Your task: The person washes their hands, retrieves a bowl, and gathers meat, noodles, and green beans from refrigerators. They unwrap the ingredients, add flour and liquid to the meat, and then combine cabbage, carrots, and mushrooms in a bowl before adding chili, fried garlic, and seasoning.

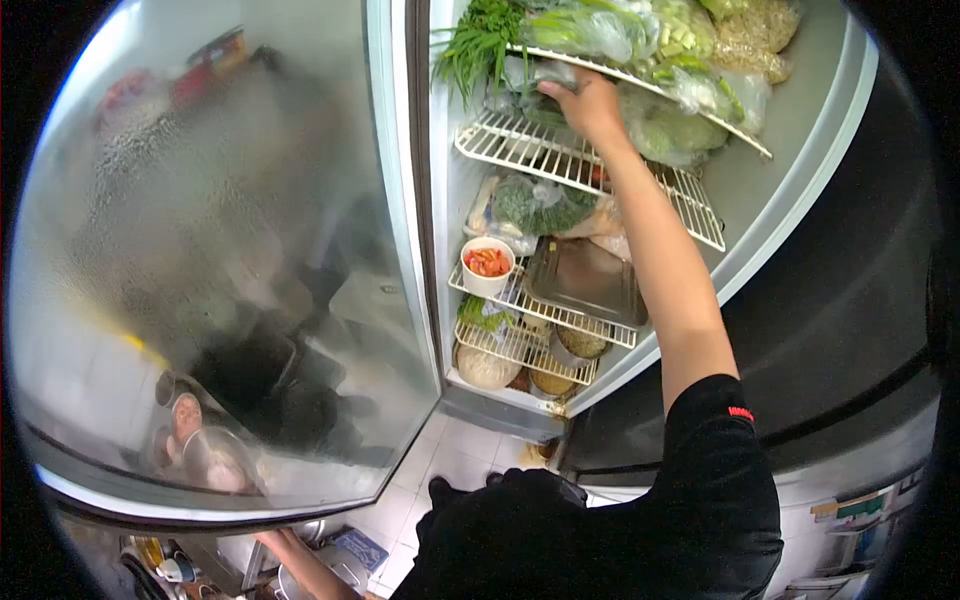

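My right hand (592, 108) reaches into the open refrigerator, just under its top shelf (640, 84). Its thumb lies against a clear plastic bag (535, 75) with dark contents, and the hand looks closed on it; the other fingers are hidden. Leafy vegetables in a bag (670, 135) rest right of my wrist on the second wire shelf (545, 155). At the bottom left, my left forearm (305, 568) runs up to the lower edge of the fogged glass door (240, 250). The fingers of my left hand cannot be made out there.
Green chives (480, 45) hang over the top shelf's left end. Lower down are a bagged green vegetable (545, 205), a white tub of cut red pieces (488, 262) and a lidded tray (585, 280). A metal pot (335, 575) stands at the bottom, near a tiled floor (455, 440).
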Motion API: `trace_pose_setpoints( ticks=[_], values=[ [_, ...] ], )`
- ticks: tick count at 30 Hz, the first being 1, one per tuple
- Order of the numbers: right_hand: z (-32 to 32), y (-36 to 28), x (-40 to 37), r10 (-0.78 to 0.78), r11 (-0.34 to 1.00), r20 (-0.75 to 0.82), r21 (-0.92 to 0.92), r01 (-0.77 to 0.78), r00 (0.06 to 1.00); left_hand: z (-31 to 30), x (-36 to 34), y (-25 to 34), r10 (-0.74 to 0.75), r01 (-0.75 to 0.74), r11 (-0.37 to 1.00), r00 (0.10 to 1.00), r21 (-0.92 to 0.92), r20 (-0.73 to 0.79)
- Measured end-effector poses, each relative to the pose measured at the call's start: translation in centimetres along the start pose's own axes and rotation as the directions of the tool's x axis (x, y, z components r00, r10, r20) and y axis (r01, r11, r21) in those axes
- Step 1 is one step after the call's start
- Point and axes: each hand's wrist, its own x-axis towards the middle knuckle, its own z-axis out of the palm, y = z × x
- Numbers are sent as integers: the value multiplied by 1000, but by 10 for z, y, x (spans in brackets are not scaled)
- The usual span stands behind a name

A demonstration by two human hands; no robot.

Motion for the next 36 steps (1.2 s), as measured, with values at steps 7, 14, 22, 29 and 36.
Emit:
trace_pose_setpoints(
  ticks=[7, 14, 22, 29, 36],
  values=[
    [-91, -26, -144, 75, 782, -177, 622, 52, 981, -10, -9, -4, 21, -20, 999, 999, -43, 30],
    [-28, -81, -274, 51, -482, 553, 743, -465, 832, -50, -38, -19, 5, -6, 992, 1000, -124, -5],
    [-23, -181, -474, -635, 423, 718, 632, -649, 285, -156, -118, -46, -182, 188, 957, 982, -220, 49],
    [-35, -155, -587, -539, 551, 803, 564, -615, 254, -329, -290, -20, -257, 257, 966, 966, -23, -10],
    [-35, -135, -681, -280, 665, 889, 453, -595, 363, -537, -497, -31, -373, 386, 922, 874, -21, -311]
  ],
)
